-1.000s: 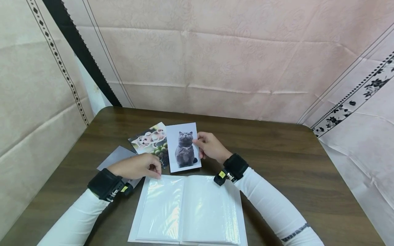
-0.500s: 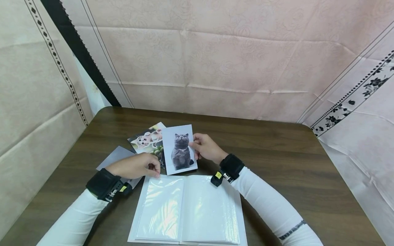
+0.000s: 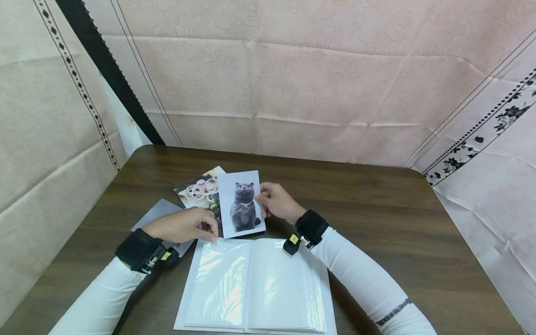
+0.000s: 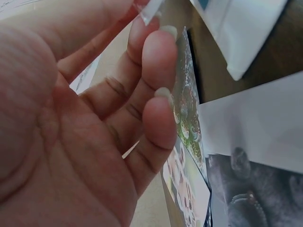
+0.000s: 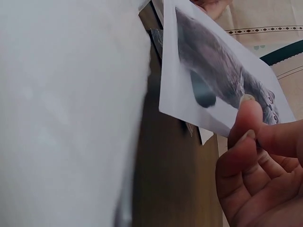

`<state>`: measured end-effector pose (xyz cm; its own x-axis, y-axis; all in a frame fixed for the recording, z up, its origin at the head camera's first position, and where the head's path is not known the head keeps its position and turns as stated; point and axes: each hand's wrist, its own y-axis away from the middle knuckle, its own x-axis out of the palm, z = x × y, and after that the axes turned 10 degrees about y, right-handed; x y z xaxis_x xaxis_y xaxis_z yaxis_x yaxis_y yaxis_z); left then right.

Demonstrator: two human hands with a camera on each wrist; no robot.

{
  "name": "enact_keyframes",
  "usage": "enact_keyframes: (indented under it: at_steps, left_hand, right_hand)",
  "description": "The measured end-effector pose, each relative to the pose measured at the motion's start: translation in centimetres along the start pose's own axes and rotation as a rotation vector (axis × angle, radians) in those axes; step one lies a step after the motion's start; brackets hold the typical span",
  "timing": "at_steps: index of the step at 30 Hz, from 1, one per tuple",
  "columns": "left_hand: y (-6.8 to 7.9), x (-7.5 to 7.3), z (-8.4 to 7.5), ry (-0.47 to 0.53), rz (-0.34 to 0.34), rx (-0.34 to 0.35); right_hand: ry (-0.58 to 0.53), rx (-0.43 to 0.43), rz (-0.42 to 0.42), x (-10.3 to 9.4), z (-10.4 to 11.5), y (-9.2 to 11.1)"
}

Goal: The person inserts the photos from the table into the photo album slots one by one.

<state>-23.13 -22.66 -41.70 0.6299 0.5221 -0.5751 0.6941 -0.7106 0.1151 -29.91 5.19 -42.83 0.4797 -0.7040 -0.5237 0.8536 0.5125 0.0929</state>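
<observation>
An open photo album (image 3: 289,288) with clear plastic pockets lies at the front of the table. My left hand (image 3: 186,224) pinches the top edge of the left page's plastic pocket (image 4: 152,10) between thumb and index finger, the other fingers curled below. My right hand (image 3: 279,202) grips the right edge of a photo of a grey cat (image 3: 243,209), thumb on its printed face. The photo is tilted up just beyond the album's top edge, its lower edge close to the left page. Behind it, partly covered, lies a photo of a white kitten (image 3: 197,191).
Grey-backed cards (image 3: 157,213) lie under and beside my left forearm. The brown wooden table (image 3: 377,223) extends right of the album. Patterned cloth (image 3: 293,83) hangs behind the table and on both sides.
My right hand has carried the grey cat photo left and slightly toward the album, now covering more of the kitten photo. The left hand stays almost still at the page edge.
</observation>
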Motion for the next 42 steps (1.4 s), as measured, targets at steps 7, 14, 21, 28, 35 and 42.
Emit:
enact_keyframes:
  at_steps: [7,14,21,28,35,42]
  left_hand:
    - [0.0,-0.2,-0.1,0.035,0.013,-0.002]
    - [0.1,-0.4,-0.2,0.041,0.025,0.000]
    - [0.1,-0.4,-0.1,0.029,0.014,-0.021]
    - [0.3,-0.6,-0.2,0.052,-0.008,-0.052]
    - [0.4,-0.7,-0.5,0.104,-0.019,-0.069]
    - [0.3,-0.7,-0.4,0.098,-0.009,-0.054]
  right_hand:
    - [0.000,0.014,0.024,0.4,0.2,0.0]
    - [0.001,0.013,0.058,0.9,0.3,-0.1]
    - [-0.020,0.004,0.089,1.2,0.4,-0.1]
    - [-0.030,-0.009,0.097,1.5,0.4,-0.1]
    - [-0.064,0.005,0.096,2.0,0.4,-0.1]
    - [-0.084,0.026,0.098,2.3,0.7,0.2]
